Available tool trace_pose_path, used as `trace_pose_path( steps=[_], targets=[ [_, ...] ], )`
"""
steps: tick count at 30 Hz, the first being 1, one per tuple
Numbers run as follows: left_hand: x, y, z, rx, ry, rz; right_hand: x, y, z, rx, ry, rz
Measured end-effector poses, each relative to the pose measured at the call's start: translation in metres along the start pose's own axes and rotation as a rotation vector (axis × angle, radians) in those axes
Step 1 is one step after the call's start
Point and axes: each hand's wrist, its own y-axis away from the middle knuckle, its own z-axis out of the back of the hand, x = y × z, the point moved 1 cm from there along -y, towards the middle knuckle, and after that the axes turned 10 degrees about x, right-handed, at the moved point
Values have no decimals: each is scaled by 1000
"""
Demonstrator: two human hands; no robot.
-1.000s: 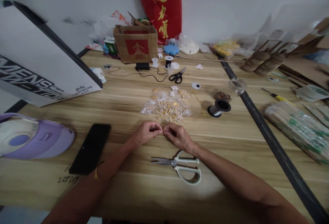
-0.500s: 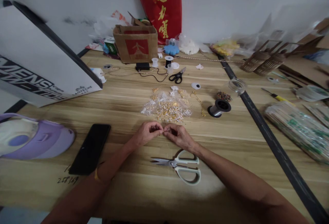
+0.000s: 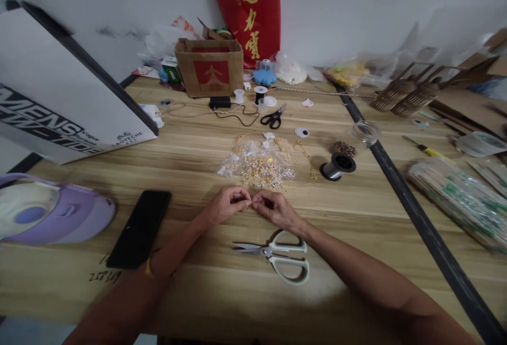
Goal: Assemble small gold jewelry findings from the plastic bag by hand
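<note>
Lying nearest me on the wooden table point(image 3: 198, 292), white scissors point(image 3: 268, 250) rest with their blades to the left and their loops to the right, close under my right wrist. I judge that they are set down here so my right hand need only drop back to reach them. My phone point(image 3: 138, 229) lies flat to the left, beside my left forearm, out of the working space.

Just beyond the scissors, my left hand point(image 3: 229, 204) and right hand point(image 3: 275, 208) meet tip to tip, each in a narrow pinch of thumb and finger. Between the fingertips is a tiny gold-coloured piece point(image 3: 249, 206), too small for me to tell what it is. My other fingers curl inward, probably to steady so fine a grip, and my forearms spread wide, leaving a clear view down the middle.

Right behind my hands, gold and silver bits point(image 3: 261, 168) are heaped on and around clear plastic bags, perhaps spread out so single ones are easy to pick. A gold chain point(image 3: 307, 157) lies to their right, apart from the heap, then a wire spool point(image 3: 338, 168) with dark beads point(image 3: 345, 148) just behind it.

Farther back are black scissors point(image 3: 274, 116), then a paper bag point(image 3: 209, 70), and a red bag point(image 3: 261, 12) against the wall.
</note>
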Motion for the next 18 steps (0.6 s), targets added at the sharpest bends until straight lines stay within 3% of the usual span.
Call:
trace_pose_path(
  steps=[9,18],
  targets=[
    [0,-1,0,12,52,-13,-1,0,0,10,-21,-4],
    [0,3,2,-25,-108,19,-1,0,1,14,34,3]
  ],
)
